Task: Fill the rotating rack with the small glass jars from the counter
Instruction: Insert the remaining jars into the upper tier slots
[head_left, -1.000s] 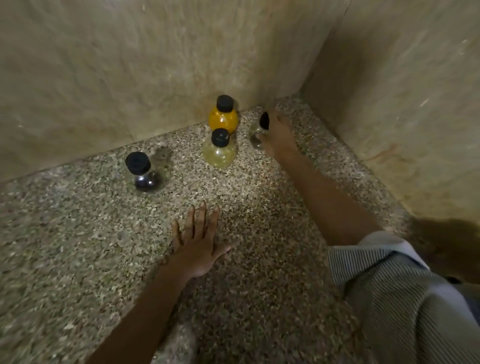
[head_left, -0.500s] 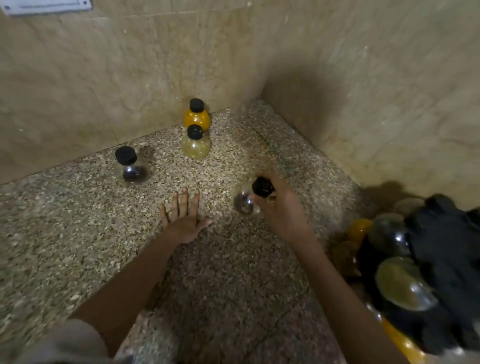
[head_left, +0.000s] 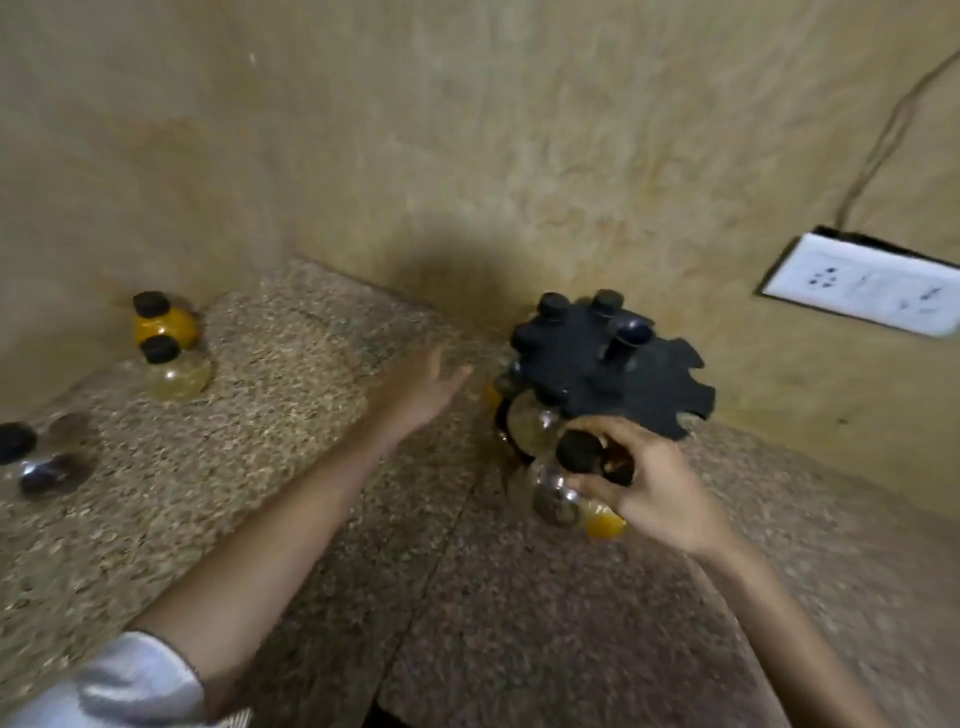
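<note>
right hand (head_left: 654, 488) is gripping a clear black-capped glass jar (head_left: 558, 493) at the black notched rotating rack (head_left: 623, 374), seemingly part-filled; three counter jars (head_left: 176, 371) are remaining.

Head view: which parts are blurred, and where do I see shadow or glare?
In the head view, motion blur softens the whole frame, worst at the left edge, where the dark jar is smeared; a soft dark shadow lies on the wall beside the rack; the glass jar gripped by the right hand shows small bright glints; the wall socket is the brightest patch.
</note>
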